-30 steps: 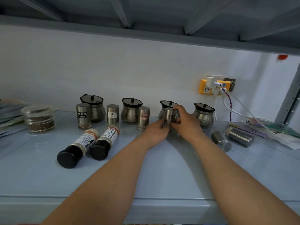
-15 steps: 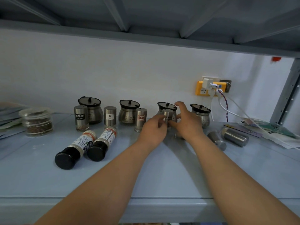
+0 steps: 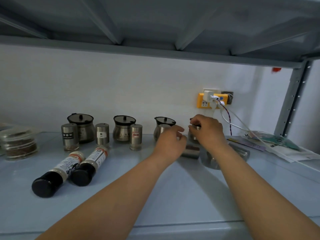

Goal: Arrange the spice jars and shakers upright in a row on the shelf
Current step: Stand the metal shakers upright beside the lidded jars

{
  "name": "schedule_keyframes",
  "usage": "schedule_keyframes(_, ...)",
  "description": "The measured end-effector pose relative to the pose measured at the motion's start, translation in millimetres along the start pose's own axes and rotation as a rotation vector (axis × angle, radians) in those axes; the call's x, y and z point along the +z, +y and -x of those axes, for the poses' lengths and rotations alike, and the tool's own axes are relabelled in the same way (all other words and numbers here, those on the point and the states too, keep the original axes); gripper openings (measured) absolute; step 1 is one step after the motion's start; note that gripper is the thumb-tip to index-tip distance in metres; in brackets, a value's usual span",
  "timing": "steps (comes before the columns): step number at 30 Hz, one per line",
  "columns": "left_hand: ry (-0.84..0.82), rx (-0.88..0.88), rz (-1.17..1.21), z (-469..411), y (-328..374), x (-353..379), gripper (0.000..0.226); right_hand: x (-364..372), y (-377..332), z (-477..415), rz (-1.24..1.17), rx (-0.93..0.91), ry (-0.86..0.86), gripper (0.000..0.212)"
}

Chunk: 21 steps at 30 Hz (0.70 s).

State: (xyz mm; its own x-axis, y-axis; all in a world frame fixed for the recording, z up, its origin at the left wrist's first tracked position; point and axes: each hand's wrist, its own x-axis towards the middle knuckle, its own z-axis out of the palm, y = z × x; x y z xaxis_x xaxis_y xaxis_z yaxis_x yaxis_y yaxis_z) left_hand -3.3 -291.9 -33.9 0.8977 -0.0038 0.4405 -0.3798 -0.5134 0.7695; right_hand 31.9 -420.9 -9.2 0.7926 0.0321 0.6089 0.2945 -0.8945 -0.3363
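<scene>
One hand (the right) seemingly pinches the steel jar lid.

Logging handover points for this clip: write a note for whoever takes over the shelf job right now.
Left grip: fingers loose, holding nothing, beside the fourth upright shaker.
Right grip: fingers curled on the top of the right-end pot.
Done: four shakers stand upright along the back by the pots.
Left to do: three shakers and two black-capped bottles lie flat; stand them up in the row.
</scene>
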Motion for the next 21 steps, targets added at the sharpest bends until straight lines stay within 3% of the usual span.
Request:
schedule_keyframes(9, 0.058, 0.053, -0.211, -18, 1, 39, 0.029, 9, 26, 5, -0.077, -0.045, 0.147, 0.021)
schedule_keyframes(12, 0.102, 0.151, -0.276, -17, -10, 39, 0.028, 7, 24, 7, -0.015, -0.058, -0.026, 0.021)
schedule_keyframes(21, -0.026, 0.205, -0.337, -14, -30, 27, 0.031, 1, 20, 18, 0.066, -0.052, -0.341, 0.029)
